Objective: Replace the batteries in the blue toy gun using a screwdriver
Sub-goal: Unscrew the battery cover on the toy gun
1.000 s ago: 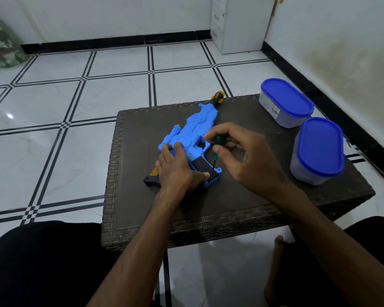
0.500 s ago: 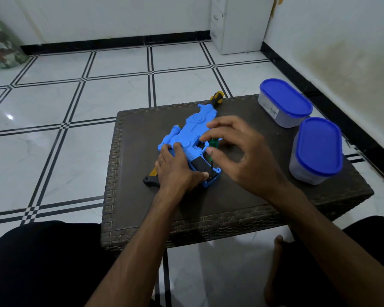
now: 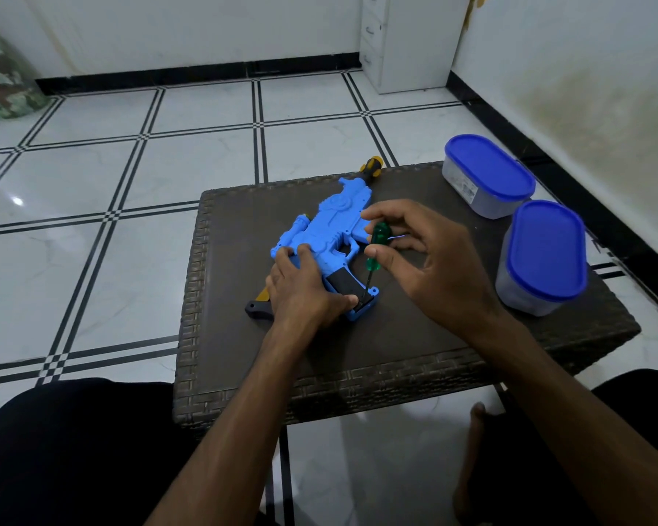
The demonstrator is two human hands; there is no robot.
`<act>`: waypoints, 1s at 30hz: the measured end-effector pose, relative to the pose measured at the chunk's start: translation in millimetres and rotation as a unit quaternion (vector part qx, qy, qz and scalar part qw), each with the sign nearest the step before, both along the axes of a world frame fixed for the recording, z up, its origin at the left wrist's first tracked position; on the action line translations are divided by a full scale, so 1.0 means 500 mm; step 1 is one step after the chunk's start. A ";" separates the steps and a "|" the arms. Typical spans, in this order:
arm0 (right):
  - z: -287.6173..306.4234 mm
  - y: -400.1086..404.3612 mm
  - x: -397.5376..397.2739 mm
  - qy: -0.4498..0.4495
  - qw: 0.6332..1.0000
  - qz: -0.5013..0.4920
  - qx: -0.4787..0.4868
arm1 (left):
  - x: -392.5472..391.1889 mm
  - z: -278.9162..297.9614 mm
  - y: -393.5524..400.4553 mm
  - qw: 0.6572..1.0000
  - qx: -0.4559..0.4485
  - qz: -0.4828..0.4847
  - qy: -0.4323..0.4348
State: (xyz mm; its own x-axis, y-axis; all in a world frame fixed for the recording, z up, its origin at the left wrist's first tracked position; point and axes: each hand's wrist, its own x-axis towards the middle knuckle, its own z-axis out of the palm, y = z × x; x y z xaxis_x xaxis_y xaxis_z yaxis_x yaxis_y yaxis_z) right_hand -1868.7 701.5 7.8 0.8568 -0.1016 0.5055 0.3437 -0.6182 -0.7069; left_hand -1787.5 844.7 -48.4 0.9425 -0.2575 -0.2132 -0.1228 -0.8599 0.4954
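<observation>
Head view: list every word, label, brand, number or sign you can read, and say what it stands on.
No text can be read.
Far blue-lidded container: a white label on its side wall, print too small and blurred to read.
Blue toy gun: moulded relief only, no letters legible.
Green screwdriver: no marking visible.
Near blue-lidded container: no label visible.

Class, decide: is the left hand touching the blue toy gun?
Touching. The head view shows the left hand pressing on the blue toy gun, fingers laid over its body.
</observation>
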 end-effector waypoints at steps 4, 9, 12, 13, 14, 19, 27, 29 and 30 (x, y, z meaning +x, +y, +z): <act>0.000 -0.005 0.000 -0.003 1.000 -0.013 0.020 | 0.001 0.000 0.000 1.000 0.000 0.000 0.000; -0.004 -0.005 0.000 -0.003 0.999 -0.011 0.030 | 0.000 -0.001 0.001 1.000 -0.001 -0.001 0.003; -0.008 -0.003 -0.001 -0.003 1.000 -0.014 0.025 | 0.000 0.000 0.001 1.000 0.003 -0.002 0.000; -0.009 -0.004 -0.001 -0.006 0.999 -0.020 0.026 | 0.000 0.000 0.002 1.000 0.003 -0.003 0.000; -0.009 -0.006 -0.002 -0.012 0.999 -0.030 0.030 | 0.001 0.001 0.002 1.000 0.000 -0.004 0.003; -0.019 -0.044 0.004 -0.077 0.986 -0.149 -0.008 | 0.005 0.000 0.011 1.000 -0.012 -0.017 0.010; -0.121 -0.122 0.035 0.016 0.947 -0.186 -0.260 | 0.016 -0.022 0.050 0.996 -0.080 -0.015 -0.035; -0.138 -0.132 0.042 0.065 0.941 -0.169 -0.287 | 0.019 -0.031 0.063 0.994 -0.068 0.005 -0.089; -0.145 -0.135 0.045 0.085 0.938 -0.160 -0.295 | 0.020 -0.036 0.070 0.992 -0.058 0.016 -0.111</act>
State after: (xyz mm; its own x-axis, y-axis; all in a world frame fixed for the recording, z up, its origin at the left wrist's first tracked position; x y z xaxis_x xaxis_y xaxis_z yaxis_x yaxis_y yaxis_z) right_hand -1846.2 633.8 -64.8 0.9038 -0.1126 0.4129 -0.0130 -0.9715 -0.2365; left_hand -1777.4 879.7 -66.2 0.9710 -0.2369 0.0308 -0.2137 -0.8040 0.5549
